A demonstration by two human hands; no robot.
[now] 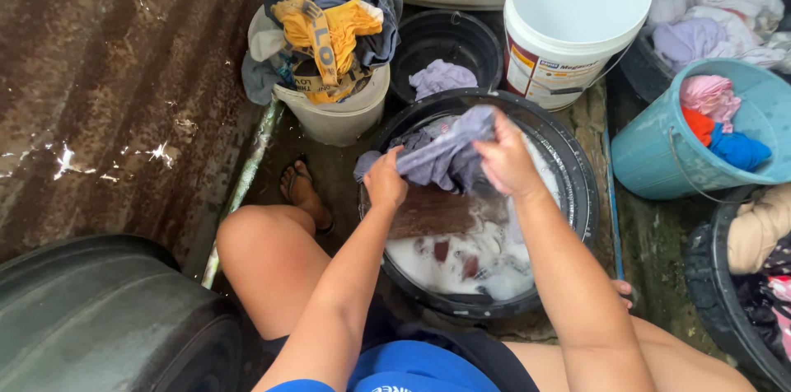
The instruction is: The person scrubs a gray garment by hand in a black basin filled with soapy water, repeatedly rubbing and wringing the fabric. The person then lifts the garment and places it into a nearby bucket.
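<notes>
Head camera looks down on a black basin (577, 186) of soapy water between the knees. Over it, left hand (385, 182) and right hand (507, 163) both clench a wet grey garment (445, 153). Farther off stand a white bucket (568, 38) and a teal bucket (659, 153) of laundry.

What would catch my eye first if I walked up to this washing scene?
Both hands, the left hand and right hand, grip a wet grey-purple garment over a black basin of soapy water in the middle. Behind it stand a white bucket and a cream bucket heaped with yellow and grey clothes; a teal bucket with bright clothes sits at the right.
</notes>
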